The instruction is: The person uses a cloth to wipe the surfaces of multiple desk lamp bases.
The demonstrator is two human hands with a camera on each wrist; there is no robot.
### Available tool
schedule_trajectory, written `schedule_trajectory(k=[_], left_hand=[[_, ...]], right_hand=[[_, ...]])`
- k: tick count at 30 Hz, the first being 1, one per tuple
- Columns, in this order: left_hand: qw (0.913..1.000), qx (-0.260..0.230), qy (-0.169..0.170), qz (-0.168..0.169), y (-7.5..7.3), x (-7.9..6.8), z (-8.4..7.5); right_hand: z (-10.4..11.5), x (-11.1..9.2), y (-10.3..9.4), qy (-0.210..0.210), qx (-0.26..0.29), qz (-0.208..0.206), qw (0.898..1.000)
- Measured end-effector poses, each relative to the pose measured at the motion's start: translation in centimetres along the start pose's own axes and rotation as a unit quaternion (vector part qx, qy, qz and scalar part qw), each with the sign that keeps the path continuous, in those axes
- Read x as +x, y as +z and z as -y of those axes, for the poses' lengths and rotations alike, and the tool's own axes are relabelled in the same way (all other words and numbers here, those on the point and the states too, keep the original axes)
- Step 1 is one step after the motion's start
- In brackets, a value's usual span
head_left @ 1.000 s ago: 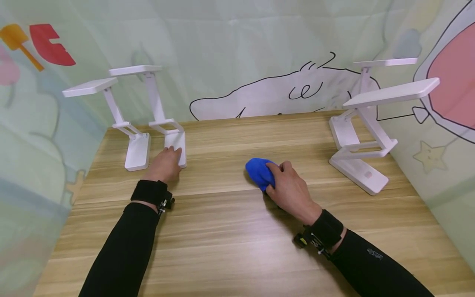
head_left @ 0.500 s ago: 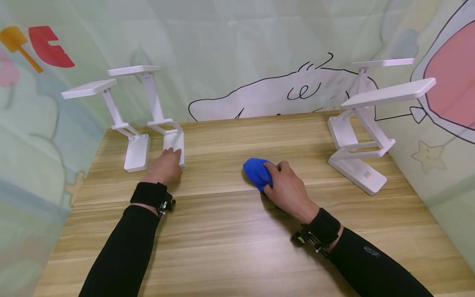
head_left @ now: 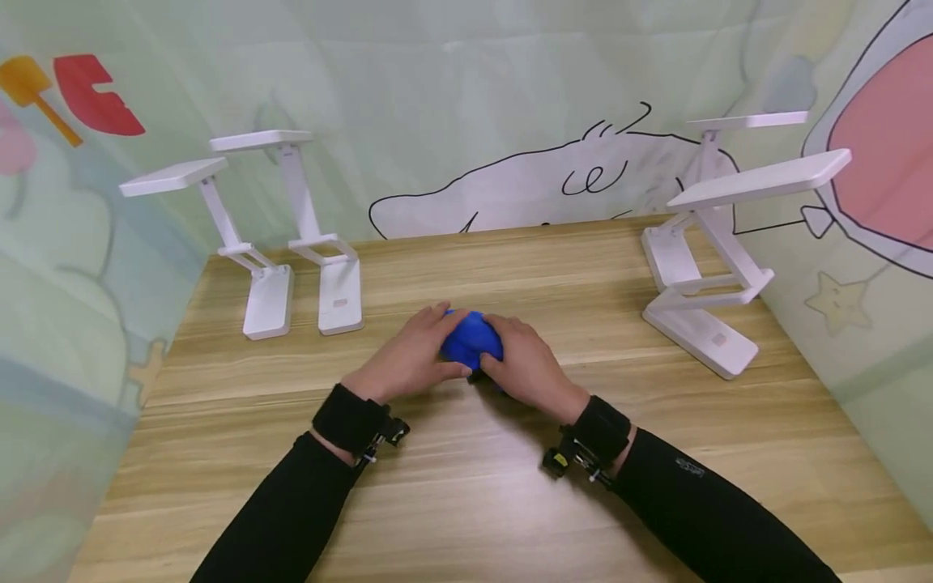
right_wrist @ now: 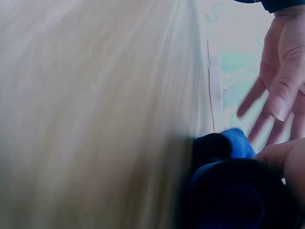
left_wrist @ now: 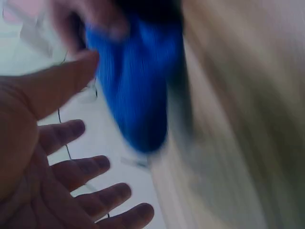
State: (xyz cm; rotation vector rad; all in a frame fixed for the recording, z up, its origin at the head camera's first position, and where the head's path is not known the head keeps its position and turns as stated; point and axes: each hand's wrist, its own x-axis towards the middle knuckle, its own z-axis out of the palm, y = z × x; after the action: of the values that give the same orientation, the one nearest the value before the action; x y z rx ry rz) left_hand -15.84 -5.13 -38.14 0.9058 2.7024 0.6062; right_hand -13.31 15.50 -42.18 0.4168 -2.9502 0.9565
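Observation:
A soft blue cloth item [head_left: 474, 340] with dark parts underneath is low over the table between both hands in the head view. It looks ribbed with a rounded end in the left wrist view; black-edged parts show in the right wrist view, and I cannot tell its exact kind. My right hand [head_left: 530, 366] grips it from the right, thumb on the near side. From the left, my left hand [head_left: 411, 356] comes up to it. The left wrist view shows this hand's fingers [left_wrist: 81, 171] spread and apart from the cloth, with a gap between.
Two white folding desk lamps stand at the left, an inner lamp [head_left: 340, 295] and an outer lamp [head_left: 268, 304]. Two more are at the right, a front lamp [head_left: 703, 336] and a rear lamp [head_left: 670, 255]. A printed curtain [head_left: 437, 105] borders the wooden table [head_left: 466, 502].
My left hand has left the inner left lamp's base and moved right to the blue cloth item. My right hand has carried that item a little to the left.

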Motion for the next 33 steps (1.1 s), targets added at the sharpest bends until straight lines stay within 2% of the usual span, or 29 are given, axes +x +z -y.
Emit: schedule_trajectory(k=[3,7,9,11,13,16,21,28,33], left_hand=[[0.9998,0.01,0.012,0.01,1.2,0.5,-0.8],[0.9991,0.037,0.003,0.021,2.3,1.0,-0.8],[0.9986,0.046,-0.005,0.025,2.5,1.0,-0.7],[0.9983,0.05,-0.008,0.028,2.6,0.8,-0.5],[0.9983,0.048,-0.007,0.031,2.6,0.7,-0.3],[0.9986,0.042,-0.004,0.031,2.5,0.4,0.1],[0.9986,0.041,0.004,0.032,2.6,0.2,0.3],[0.9989,0.03,0.006,0.035,2.3,-0.2,0.1],[0.9991,0.025,0.013,0.033,2.2,-0.2,0.0]], right_hand=[[0.0,0.0,0.3,-0.025,0.048,0.021,0.998],[-0.8,-1.0,-0.4,-0.019,0.116,0.033,0.992],[-1.4,-1.6,-1.1,-0.011,0.12,0.024,0.992],[-2.2,-2.2,-1.8,-0.006,0.094,0.004,0.996],[-3.2,-2.6,-2.5,0.002,0.042,-0.023,0.999],[-4.9,-3.2,-3.4,0.023,-0.04,-0.066,0.997],[-7.1,-4.3,-4.8,0.065,-0.125,-0.125,0.982],[-9.1,-5.7,-6.4,0.078,-0.203,-0.182,0.959],[-10.3,-6.5,-7.4,0.106,-0.238,-0.22,0.94]])
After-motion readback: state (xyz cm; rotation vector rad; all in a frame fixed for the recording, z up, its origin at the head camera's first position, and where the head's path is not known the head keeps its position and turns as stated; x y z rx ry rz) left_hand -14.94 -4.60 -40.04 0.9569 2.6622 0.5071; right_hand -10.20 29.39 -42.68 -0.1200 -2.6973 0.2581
